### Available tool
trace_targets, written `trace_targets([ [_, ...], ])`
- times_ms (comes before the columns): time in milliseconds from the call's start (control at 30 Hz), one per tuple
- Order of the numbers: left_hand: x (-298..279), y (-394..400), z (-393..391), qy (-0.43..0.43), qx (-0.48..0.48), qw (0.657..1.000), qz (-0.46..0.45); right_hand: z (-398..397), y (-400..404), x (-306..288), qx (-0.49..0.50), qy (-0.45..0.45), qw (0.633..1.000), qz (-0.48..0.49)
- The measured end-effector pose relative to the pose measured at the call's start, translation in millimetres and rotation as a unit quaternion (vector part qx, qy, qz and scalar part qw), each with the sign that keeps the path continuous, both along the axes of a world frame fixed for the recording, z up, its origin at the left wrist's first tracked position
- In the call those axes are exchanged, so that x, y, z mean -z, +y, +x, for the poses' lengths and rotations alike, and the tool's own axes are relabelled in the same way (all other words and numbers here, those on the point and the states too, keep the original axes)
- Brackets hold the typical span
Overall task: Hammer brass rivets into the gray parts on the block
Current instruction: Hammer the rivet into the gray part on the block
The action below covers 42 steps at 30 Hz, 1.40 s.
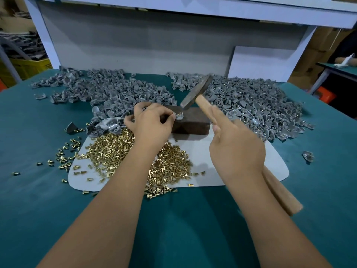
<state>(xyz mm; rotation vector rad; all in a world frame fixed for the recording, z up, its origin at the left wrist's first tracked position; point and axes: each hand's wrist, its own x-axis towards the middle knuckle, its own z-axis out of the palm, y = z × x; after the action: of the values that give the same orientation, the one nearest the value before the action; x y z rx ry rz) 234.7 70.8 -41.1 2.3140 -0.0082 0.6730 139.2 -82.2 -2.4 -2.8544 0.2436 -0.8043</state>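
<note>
Left hand [149,120] pinches small gray metal part [178,115] on dark rectangular block [191,123]; right hand [234,149] grips wooden-handled steel hammer [195,92], head just above part.

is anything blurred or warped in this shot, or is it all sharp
Head view: the hammer and the right hand gripping its handle are smeared by motion blur; the left hand, holding the gray part on the block, looks sharper, as do the brass rivets. The wide-angle lens bends the shelf edge and spreads the forearms towards the corners.
</note>
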Motion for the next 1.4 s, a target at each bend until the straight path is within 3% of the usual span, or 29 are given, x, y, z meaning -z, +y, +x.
trace_targets([
  [100,0.4,0.3,0.5,0.005,-0.003,1.000,0.002,2.0,1.3,1.4,-0.004,0.030,1.000,-0.001],
  [267,-0.4,-1.0,0.2,0.009,-0.008,1.000,0.000,4.4,-5.1,0.1,0.019,-0.011,0.999,0.040],
  [433,-0.4,0.4,-0.6,0.006,-0.002,1.000,-0.011,5.6,6.4,3.5,-0.008,0.033,0.999,0.033],
  [600,-1.4,0.2,-1.6,0.009,-0.006,1.000,-0.014,7.6,0.0,3.4,0.001,-0.006,0.997,0.082],
  [800,-0.2,1.5,-0.7,0.009,-0.009,1.000,-0.012,8.6,6.9,6.6,-0.021,0.036,0.996,0.079],
  [1000,-0.4,0.4,-1.6,0.005,-0.008,1.000,-0.021,10.3,-1.2,5.6,-0.006,0.001,0.993,0.118],
  [1167,-0.1,0.7,-1.0,0.011,-0.008,1.000,-0.021,9.8,8.0,8.6,-0.019,0.030,0.995,0.088],
  [1400,0.2,0.9,-0.6,0.010,-0.006,1.000,-0.018,11.2,-2.5,8.3,-0.004,-0.013,0.995,0.101],
])
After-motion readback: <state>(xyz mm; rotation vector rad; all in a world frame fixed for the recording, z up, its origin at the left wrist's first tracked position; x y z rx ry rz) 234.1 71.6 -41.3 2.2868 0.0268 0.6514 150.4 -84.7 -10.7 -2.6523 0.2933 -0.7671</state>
